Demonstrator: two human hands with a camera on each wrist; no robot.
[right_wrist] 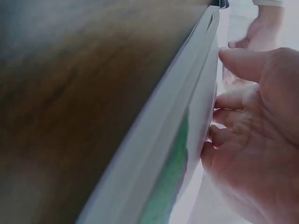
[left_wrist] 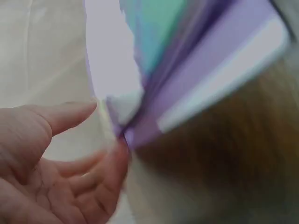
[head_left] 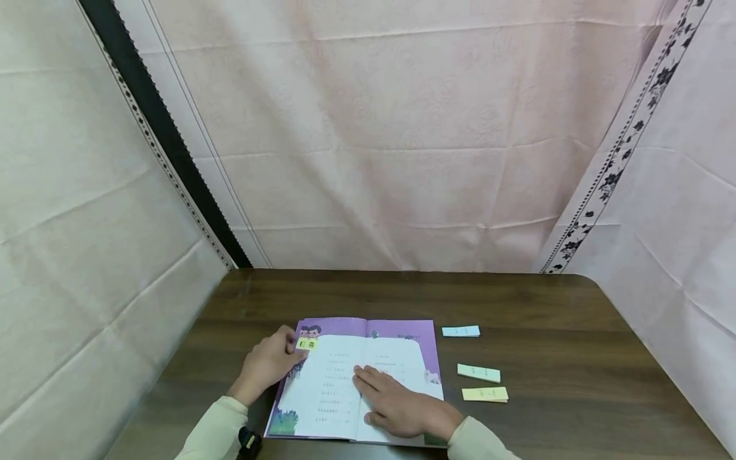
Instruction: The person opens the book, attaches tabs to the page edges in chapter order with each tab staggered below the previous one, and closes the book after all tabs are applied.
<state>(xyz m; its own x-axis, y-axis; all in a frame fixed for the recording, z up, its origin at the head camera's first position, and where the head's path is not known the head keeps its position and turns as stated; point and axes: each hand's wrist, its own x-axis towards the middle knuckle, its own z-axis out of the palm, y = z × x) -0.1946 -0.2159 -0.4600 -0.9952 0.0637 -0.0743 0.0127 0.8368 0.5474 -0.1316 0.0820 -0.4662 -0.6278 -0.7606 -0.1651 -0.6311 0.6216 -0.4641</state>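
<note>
An open book [head_left: 339, 399] with purple borders lies on the dark wooden table [head_left: 575, 358]. My left hand [head_left: 275, 359] rests at the book's upper left corner, its fingertips touching a small yellow sticky note [head_left: 307, 344] on the left page. In the left wrist view, the left hand [left_wrist: 60, 172] has loose fingers against the blurred purple book corner [left_wrist: 187, 107]. My right hand [head_left: 397, 404] lies flat across the fold onto the right page, fingers straight. The right wrist view shows the right hand [right_wrist: 254, 140] pressing on the book's edge [right_wrist: 180, 140].
Three sticky-note pads lie to the right of the book: a blue one [head_left: 460, 331], a green one [head_left: 478, 372] and a yellow one [head_left: 485, 394]. Pale cloth curtains close off the table on the back and both sides.
</note>
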